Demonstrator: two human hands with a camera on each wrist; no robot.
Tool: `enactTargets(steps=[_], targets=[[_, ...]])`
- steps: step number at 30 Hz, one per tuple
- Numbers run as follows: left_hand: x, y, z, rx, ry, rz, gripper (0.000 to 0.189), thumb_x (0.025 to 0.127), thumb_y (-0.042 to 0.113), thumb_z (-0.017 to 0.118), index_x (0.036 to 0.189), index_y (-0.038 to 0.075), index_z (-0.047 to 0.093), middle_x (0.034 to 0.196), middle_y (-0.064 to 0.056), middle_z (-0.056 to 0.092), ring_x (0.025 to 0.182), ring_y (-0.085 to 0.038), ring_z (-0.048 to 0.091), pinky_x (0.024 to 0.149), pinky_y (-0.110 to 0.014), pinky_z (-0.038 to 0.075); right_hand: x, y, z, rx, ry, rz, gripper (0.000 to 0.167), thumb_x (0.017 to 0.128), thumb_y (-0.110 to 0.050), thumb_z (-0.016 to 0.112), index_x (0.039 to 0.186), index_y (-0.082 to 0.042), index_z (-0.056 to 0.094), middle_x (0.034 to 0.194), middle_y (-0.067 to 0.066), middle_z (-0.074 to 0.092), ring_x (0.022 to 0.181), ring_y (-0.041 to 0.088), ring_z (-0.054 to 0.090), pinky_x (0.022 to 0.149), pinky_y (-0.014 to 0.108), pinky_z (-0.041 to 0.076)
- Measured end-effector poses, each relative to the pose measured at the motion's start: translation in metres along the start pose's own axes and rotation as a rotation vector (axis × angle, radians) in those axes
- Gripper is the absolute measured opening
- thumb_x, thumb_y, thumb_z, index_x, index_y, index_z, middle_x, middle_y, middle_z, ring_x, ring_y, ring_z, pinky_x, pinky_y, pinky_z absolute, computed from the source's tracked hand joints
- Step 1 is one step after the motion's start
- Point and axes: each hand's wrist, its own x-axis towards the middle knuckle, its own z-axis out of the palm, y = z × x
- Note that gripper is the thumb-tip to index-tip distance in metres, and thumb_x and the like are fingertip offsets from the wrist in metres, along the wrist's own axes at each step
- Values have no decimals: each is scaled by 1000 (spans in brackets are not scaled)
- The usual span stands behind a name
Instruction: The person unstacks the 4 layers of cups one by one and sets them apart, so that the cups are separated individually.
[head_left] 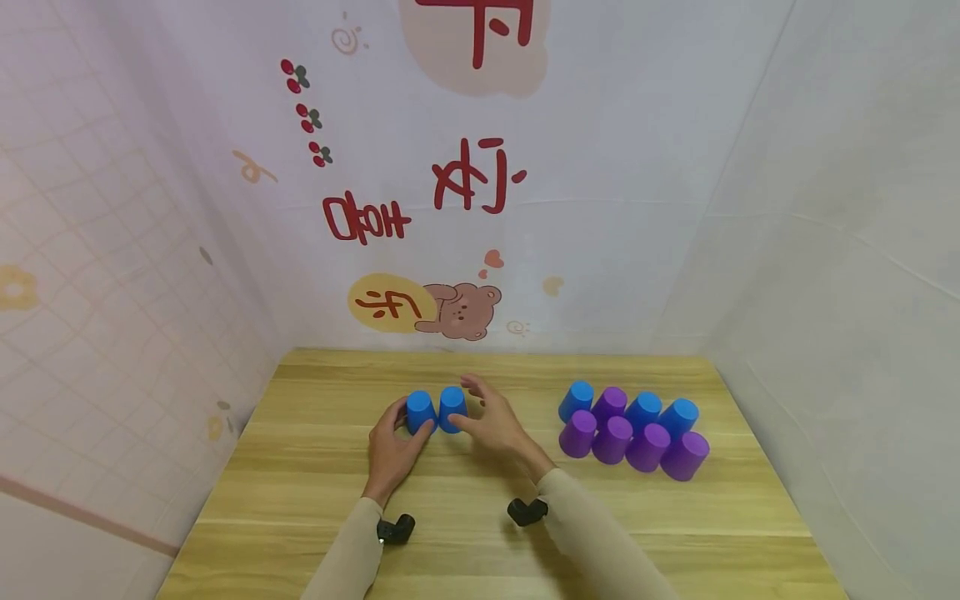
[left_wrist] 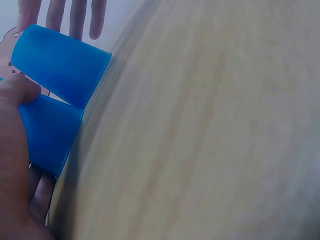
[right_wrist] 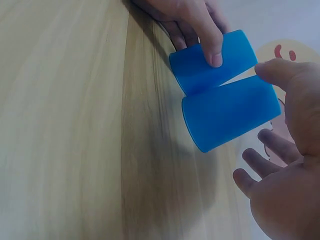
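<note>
Two blue cups stand upside down side by side on the wooden table, their lower rims meeting. My left hand [head_left: 393, 450] grips the left blue cup [head_left: 421, 412], thumb on its near side and fingers round the far side. Beside the right blue cup [head_left: 452, 408] is my right hand [head_left: 495, 421], its fingers spread and clear of the cup's wall. In the right wrist view the right thumb [right_wrist: 280, 71] lies right at the top edge of that cup [right_wrist: 230, 112]. The left wrist view shows the left thumb [left_wrist: 20, 90] against the gripped cup [left_wrist: 52, 130].
To the right, two rows of upside-down cups stand close together: purple cups [head_left: 612, 440] in front, blue cups [head_left: 580, 402] and a purple one [head_left: 610, 405] behind. White printed cloth [head_left: 615, 208] hangs behind the table [head_left: 465, 542] and at both sides.
</note>
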Motion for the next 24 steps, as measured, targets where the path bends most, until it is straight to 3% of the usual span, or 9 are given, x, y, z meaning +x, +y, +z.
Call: enactTargets(steps=[24], targets=[[0,0,0,-18,8,51,65,97,24,92,154,10,65,150,-15,74,140,-35,73,120,-54,61,9,2,14,55,56,42,59,104,-17,84,157,-10,60,156,16,69,151,38,64,129,59,53]])
